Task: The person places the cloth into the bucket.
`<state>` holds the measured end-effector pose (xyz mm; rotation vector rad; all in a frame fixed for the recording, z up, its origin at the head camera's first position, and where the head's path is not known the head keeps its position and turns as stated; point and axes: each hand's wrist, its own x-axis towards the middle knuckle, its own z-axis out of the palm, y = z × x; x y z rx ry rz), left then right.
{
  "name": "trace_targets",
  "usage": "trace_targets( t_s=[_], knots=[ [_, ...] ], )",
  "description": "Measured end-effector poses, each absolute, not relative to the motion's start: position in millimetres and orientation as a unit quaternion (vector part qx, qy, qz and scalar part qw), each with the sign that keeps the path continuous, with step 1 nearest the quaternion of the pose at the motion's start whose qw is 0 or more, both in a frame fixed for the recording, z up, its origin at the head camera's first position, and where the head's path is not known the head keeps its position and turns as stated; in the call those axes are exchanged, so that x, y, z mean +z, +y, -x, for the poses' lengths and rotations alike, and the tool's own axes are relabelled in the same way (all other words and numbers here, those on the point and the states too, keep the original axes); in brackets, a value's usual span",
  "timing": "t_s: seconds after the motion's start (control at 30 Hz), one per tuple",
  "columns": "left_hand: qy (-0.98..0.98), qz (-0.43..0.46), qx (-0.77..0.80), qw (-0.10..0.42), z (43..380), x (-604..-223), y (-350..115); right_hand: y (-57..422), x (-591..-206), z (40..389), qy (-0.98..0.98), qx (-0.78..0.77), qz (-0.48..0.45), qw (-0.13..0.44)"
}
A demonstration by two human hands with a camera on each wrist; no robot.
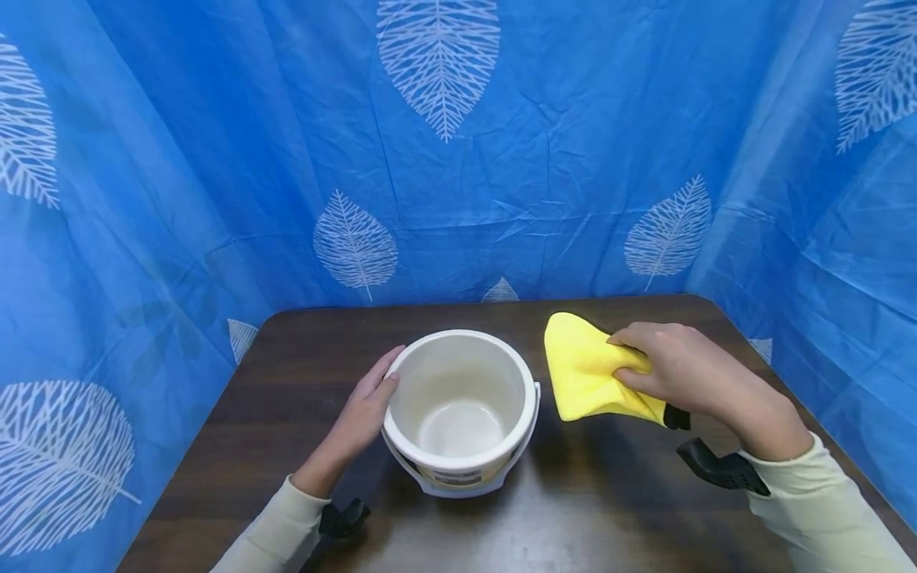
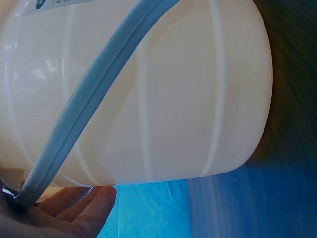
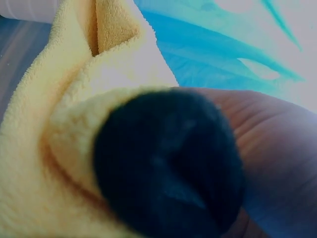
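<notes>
I see the left hand [image 1: 364, 410] clamped on the bucket [image 1: 458, 382] at its nine o'clock, the right hand [image 1: 691, 370] pinching a yellow cloth [image 1: 587, 374] towards three o'clock

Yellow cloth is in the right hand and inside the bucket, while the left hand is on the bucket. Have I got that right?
Not quite: the yellow cloth is outside the bucket, to its right, as the head view shows. It is in the right hand, and the left hand is on the bucket, as you said.
</notes>
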<state>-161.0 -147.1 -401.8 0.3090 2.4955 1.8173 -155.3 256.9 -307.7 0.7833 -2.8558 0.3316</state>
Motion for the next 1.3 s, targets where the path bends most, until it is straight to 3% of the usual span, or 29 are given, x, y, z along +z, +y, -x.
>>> trace_targets(
  t_s=[1.3],
  knots=[
    [0.803, -0.107, 0.586, 0.023, 160.8, -400.8, -147.3, 229.3, -289.3, 154.3, -0.951, 0.128, -0.272, 0.077]
  ],
)
